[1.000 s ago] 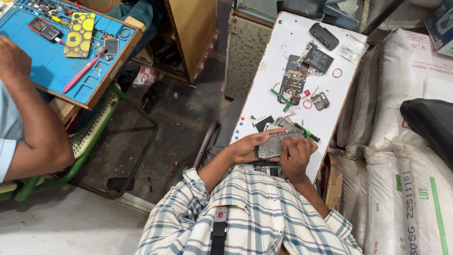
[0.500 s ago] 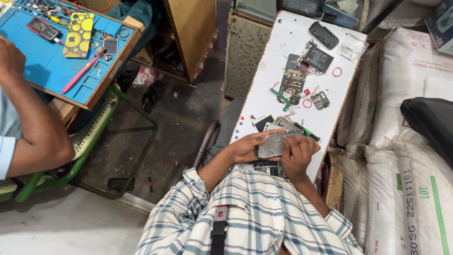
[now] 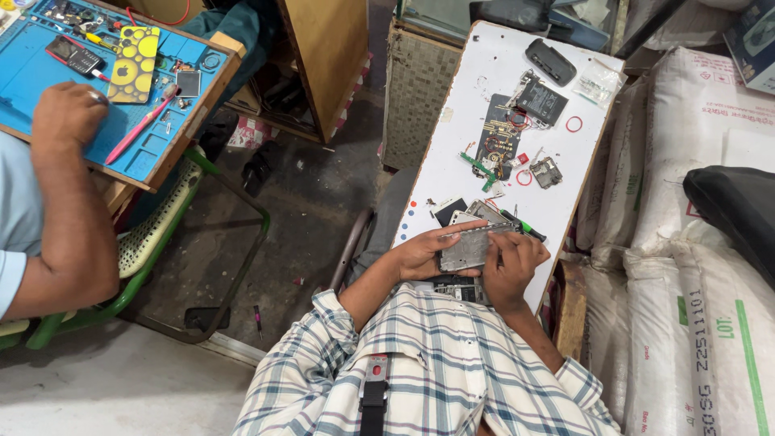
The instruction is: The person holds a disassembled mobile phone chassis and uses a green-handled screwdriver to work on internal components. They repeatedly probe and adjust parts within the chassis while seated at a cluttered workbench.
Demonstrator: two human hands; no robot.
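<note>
At the lower centre of the frame, the left hand [image 3: 421,255] and right hand [image 3: 517,266] clamp one grey phone frame [image 3: 468,249] between them over the white board [image 3: 484,73]. Farther up lie one circuit board [image 3: 500,137], two red rings [image 3: 573,123] and one black phone [image 3: 550,61].

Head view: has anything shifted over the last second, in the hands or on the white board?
No visible change. Both the left hand and the right hand keep hold of the grey phone frame; the parts on the white board lie as before, and the co-worker's hand stays on the blue mat.
</note>
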